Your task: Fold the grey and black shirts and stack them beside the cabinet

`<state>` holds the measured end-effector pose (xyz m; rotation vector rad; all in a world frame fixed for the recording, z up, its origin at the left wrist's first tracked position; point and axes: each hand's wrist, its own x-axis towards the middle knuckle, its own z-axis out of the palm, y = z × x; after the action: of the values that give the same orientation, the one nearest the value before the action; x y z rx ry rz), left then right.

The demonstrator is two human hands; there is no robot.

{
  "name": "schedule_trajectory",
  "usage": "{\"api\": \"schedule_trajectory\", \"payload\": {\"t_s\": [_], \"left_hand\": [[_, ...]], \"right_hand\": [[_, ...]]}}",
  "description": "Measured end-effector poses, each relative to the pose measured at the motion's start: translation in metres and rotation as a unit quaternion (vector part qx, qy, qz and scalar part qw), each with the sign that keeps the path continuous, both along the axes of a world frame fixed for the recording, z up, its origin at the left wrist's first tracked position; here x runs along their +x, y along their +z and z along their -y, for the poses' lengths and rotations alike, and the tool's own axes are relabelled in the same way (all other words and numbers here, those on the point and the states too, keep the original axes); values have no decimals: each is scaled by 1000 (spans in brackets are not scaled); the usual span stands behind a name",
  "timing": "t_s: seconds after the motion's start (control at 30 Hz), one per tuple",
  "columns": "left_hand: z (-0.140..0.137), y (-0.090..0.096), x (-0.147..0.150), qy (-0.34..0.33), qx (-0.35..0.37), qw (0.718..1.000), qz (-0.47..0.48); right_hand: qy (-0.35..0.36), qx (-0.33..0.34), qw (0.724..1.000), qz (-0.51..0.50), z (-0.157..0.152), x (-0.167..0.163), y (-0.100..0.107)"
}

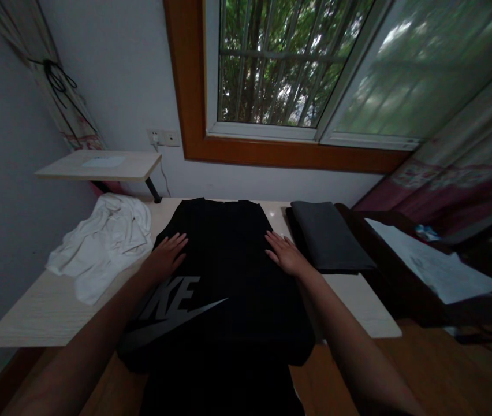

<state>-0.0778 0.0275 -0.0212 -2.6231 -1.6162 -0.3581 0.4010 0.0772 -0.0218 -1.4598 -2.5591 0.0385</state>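
Observation:
A black T-shirt (237,260) with a grey printed logo lies spread over the table, its collar toward the wall and its lower end hanging past the front edge. My left hand (168,254) rests flat on the shirt's left side, fingers stretched out. On the right side of the shirt, my right hand (284,252) lies palm down with its fingers spread. Neither hand grips anything. To the left of the shirt is a crumpled white cloth (114,234); to the right, a folded dark grey garment (328,234) lies on something black.
The light wooden table (25,312) stands against the wall below a window (289,63). A small raised shelf (137,164) sits at the back left. Beyond the table's right side, a white sheet (436,266) lies on a dark surface. Curtains (480,150) hang at both sides.

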Motion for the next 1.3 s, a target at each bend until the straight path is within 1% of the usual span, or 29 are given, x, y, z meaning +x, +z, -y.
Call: {"api": "schedule_trajectory", "payload": {"t_s": [0.17,0.33,0.47,0.6,0.73,1.03,1.17,1.3], "left_hand": [[-25,-1,-3,3,-1,1000,-4],[-42,-4,-7,4,-6,1000,-14],[-53,-3,-7,12,-15,1000,-20],[-60,1,-5,14,-25,999,-21],[-62,2,-5,21,-34,999,-24],[-55,-4,-6,20,-14,999,-23],[-50,-5,-6,24,-9,1000,-19],[-45,-6,-7,19,1,1000,-18]], "right_hand": [[-13,-7,1000,-5,-25,-4,-3],[-15,-11,1000,-5,-44,-3,-6],[-16,-21,1000,-1,-55,-4,-4],[-21,-17,1000,-3,-60,-6,-2],[-27,-9,1000,3,-59,-8,-2],[-34,-3,999,-13,-53,-8,-5],[-43,-2,999,-4,-47,-10,-2],[-53,4,998,-22,-39,-9,-3]]}}
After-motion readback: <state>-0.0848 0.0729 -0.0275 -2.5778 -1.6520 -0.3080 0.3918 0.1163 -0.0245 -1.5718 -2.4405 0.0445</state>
